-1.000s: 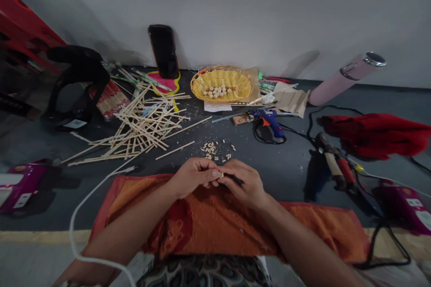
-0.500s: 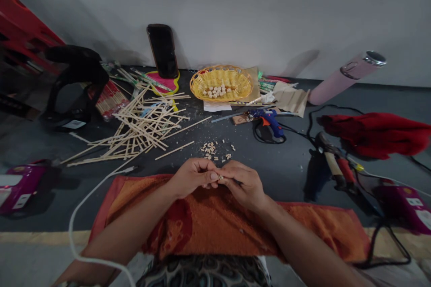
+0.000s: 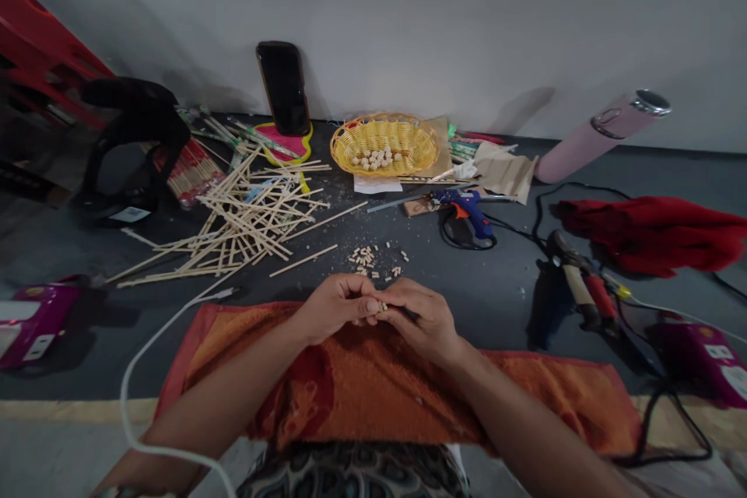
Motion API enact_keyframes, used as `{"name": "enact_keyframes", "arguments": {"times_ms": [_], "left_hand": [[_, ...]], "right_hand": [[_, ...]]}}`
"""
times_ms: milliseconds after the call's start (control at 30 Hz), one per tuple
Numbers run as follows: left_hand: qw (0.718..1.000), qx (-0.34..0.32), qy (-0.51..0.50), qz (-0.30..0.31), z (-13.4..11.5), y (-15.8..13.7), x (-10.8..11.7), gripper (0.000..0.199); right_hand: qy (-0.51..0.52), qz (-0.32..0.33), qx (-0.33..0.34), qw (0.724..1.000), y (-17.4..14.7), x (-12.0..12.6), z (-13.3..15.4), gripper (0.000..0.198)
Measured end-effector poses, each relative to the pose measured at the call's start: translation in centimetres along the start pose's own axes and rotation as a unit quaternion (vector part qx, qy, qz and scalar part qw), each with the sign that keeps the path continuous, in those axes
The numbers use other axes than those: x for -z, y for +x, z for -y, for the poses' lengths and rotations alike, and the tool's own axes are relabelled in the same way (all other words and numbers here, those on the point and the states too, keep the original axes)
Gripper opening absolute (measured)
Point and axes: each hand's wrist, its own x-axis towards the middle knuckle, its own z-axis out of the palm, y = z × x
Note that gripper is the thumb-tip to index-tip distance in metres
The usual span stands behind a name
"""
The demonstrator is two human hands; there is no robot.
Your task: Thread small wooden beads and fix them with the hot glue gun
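Between the fingertips of both hands is a small cluster of short wooden stick pieces (image 3: 382, 306), mostly covered by the fingers. My left hand (image 3: 338, 310) pinches it from the left, thumb on top. From the right, my right hand (image 3: 423, 319) grips it with thumb and forefinger. Both hands meet above an orange towel (image 3: 373, 389) at the near edge. Just beyond the fingers, several cut stick pieces (image 3: 362, 257) lie scattered on the dark tabletop (image 3: 496, 288). A yellow wicker basket (image 3: 384, 128) farther back holds small pale clusters (image 3: 377, 159).
Long wooden sticks (image 3: 245, 218) are heaped at left, near a propped phone (image 3: 284, 89). A blue glue gun (image 3: 470, 210) lies right of centre. Cutters (image 3: 583, 284), a red cloth (image 3: 654, 233) and a pink flask (image 3: 601, 136) stand or lie at right. A white cable (image 3: 131, 373) crosses my left forearm.
The hands keep almost the same place and grip, with the small wooden cluster slightly more visible between the fingertips. The whole view has shifted very slightly.
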Motion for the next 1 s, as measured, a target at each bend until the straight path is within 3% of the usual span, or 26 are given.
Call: {"name": "enact_keyframes", "arguments": {"times_ms": [233, 333, 667, 1000], "left_hand": [[0.999, 0.014, -0.037, 0.004, -0.6, -0.2, -0.3, 0.022], [0.998, 0.031, -0.055, 0.020, -0.9, -0.2, -0.3, 0.021], [0.995, 0.027, -0.092, 0.015, -0.8, -0.2, -0.3, 0.021], [0.990, 0.038, -0.131, 0.021, -0.6, -0.2, -0.1, 0.021]], "right_hand": [[-0.022, 0.011, -0.020, 0.999, 0.3, 0.4, 0.7, 0.031], [-0.033, -0.005, -0.030, 0.999, 0.3, 0.6, 0.7, 0.022], [-0.034, -0.008, 0.019, 0.999, 0.4, 0.7, 0.2, 0.020], [-0.036, -0.013, 0.015, 0.999, 0.3, 0.7, 0.2, 0.019]]}}
